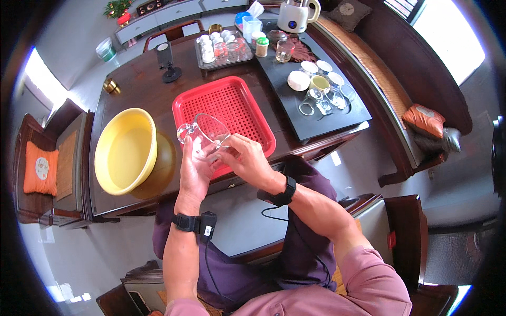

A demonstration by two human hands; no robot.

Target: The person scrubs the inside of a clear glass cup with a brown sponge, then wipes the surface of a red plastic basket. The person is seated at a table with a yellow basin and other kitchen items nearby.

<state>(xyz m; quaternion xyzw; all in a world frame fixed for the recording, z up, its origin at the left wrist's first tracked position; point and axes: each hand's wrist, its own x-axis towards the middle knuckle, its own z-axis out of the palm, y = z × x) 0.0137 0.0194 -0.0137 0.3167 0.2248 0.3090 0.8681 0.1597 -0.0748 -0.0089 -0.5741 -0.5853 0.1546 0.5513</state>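
Note:
Over the near part of a red perforated plastic tray (237,106), both hands are on a clear glass vessel (209,124) with a handle. My left hand (195,170) supports it from below and at the left, by the handle. At its right rim, the fingers of my right hand (247,158) grip the glass. Something white, too small to identify, shows by my left fingers. To the left stands a yellow plastic basin (128,152) that seems to hold water. White cups (298,80) and clear glasses (307,106) sit on a black tea tray (316,126) to the right.
A metal tray (227,64) bears small white cups and glasses at the back. Near it stand a black phone stand (170,65), a green-lidded jar (261,47) and an electric kettle (293,17). A brass cup (110,85) is at the left edge. Cables hang from both wristbands.

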